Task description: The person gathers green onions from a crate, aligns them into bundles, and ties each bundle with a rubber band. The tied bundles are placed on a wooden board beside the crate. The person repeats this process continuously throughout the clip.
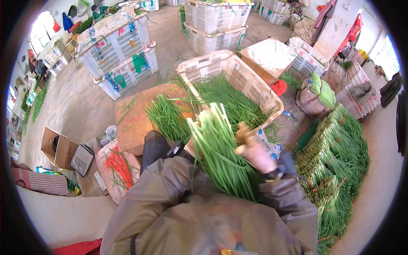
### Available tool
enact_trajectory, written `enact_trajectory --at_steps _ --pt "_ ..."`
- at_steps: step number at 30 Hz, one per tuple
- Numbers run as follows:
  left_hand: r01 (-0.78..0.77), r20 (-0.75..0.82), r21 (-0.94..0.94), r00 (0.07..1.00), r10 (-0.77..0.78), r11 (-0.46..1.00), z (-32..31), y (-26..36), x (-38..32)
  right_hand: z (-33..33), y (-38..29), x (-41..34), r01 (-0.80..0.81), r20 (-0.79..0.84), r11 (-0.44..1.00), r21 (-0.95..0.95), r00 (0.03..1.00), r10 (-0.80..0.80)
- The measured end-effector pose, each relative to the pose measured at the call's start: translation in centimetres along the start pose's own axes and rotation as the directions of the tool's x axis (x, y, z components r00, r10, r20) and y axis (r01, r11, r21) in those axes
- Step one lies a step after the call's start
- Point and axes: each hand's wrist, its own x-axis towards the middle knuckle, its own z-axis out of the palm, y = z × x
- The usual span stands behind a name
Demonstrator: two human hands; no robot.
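A bunch of green garlic chives point(220, 153), pale stem ends up, is held before my lap. Only a sliver of my left hand point(190, 147) shows behind the bunch; the stalks hide its fingers. Just right of the stalks is my right hand point(256, 156), blurred by motion, with light coverings on its fingertips. Its thumb and fingers look apart, and nothing shows between them. More loose chives point(169, 118) lie on an orange-brown board point(130, 140) to the left. A white plastic crate point(255, 86) with loose chives stands in front.
Tied chive bundles point(338, 169) are piled to my right. Red ties point(119, 167) lie on a pale seat at left, near a cardboard box point(59, 148). Stacked crates point(116, 47) and a wooden box point(269, 59) stand beyond. Other people point(98, 12) are farther back.
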Motion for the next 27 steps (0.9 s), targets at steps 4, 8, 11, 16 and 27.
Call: enact_trajectory --at_steps 4,8,11,16,27 --pt "-0.015 -0.104 0.190 0.994 0.035 0.982 0.7 0.5 -1.1 5.8 5.7 0.3 -0.078 0.147 0.952 0.296 0.989 0.035" --pt "-0.036 0.049 0.068 0.998 0.032 0.997 1.7 0.6 -0.4 6.1 4.2 -0.8 0.006 0.042 0.984 0.179 0.999 -0.014" --pt "-0.103 0.286 -0.077 0.950 0.121 0.992 1.4 0.1 -0.1 4.4 0.6 0.1 0.195 -0.185 0.979 0.056 0.966 -0.182" --pt "-0.132 0.191 -0.143 0.969 0.158 0.981 -0.2 -0.1 -0.6 2.3 -2.2 4.1 0.331 0.022 0.827 -0.454 0.932 -0.362" --pt "-0.111 0.303 -0.185 0.939 0.164 0.976 -1.9 1.2 -0.5 5.4 0.3 8.1 0.019 -0.114 0.861 0.508 0.992 0.046"
